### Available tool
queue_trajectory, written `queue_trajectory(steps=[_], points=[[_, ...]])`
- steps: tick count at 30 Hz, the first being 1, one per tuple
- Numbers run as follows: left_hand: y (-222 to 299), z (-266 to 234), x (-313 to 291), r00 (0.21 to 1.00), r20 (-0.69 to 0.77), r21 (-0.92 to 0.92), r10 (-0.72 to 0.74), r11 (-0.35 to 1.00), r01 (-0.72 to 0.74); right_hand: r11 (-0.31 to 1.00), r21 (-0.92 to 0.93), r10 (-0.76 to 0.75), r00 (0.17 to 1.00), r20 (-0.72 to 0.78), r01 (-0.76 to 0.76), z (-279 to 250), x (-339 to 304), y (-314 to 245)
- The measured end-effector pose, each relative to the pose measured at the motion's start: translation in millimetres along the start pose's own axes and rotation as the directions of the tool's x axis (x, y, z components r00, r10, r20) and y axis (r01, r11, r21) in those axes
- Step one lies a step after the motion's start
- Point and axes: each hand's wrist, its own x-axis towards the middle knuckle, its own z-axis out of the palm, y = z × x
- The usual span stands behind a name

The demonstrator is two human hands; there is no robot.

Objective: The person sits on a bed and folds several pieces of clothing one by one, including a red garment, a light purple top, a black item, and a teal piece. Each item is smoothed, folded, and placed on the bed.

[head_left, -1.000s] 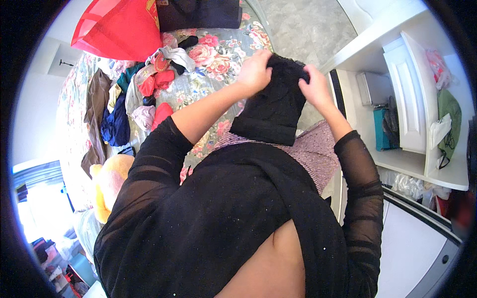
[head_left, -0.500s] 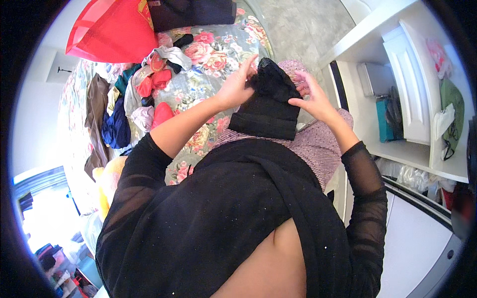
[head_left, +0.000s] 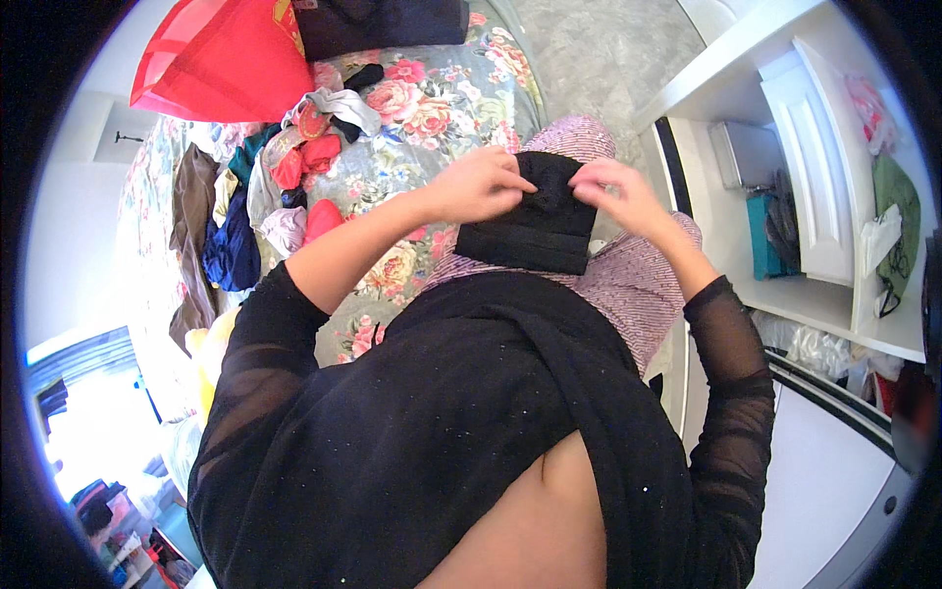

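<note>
A black garment (head_left: pixel 523 243) lies folded into a compact rectangle across my thighs, a wide band along its near edge. Its exact kind cannot be told. My left hand (head_left: pixel 479 187) is at its left side, fingers bent and pinching the dark fabric near the middle. From the right, my right hand (head_left: pixel 620 196) pinches the upper right part between thumb and fingertips. The fabric under the fingertips is partly hidden. Beneath the garment are my pink striped trousers (head_left: pixel 633 294).
On the left, a floral bed (head_left: pixel 402 187) bears a pile of mixed clothes, including a navy garment (head_left: pixel 232 245). A red bag (head_left: pixel 221 69) and a dark bag (head_left: pixel 383 25) stand at its far end. An open white cabinet (head_left: pixel 795 294) with a teal box (head_left: pixel 760 236) is on the right.
The lacy upper part, raised and loose before, now lies folded down on the rest of the garment. Both hands have come down and closer in, their spread fingers now pinched.
</note>
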Motion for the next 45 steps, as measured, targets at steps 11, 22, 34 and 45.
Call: queue_trajectory(steps=[11,22,34,45], points=[[-33.4,17.2,19.7,0.949,-0.240,0.026,-0.207,0.975,0.219,0.931,-0.020,0.366,0.930,0.035,-0.366,15.3,28.8,25.8],[-4.7,16.3,24.8,0.996,-0.062,0.680,0.067,0.733,-0.007,0.668,-0.693,-0.266,0.957,0.119,0.272,16.4,20.9,-13.4],[-13.3,-0.5,17.5,0.989,-0.036,0.133,-0.142,0.980,0.145,0.910,-0.396,-0.123,0.992,0.024,0.122,4.2,19.7,-39.9],[2.3,12.1,34.8,0.957,0.008,0.250,-0.290,0.927,0.279,0.858,-0.482,-0.093,0.977,0.193,0.177,35.3,-18.9,-72.9]])
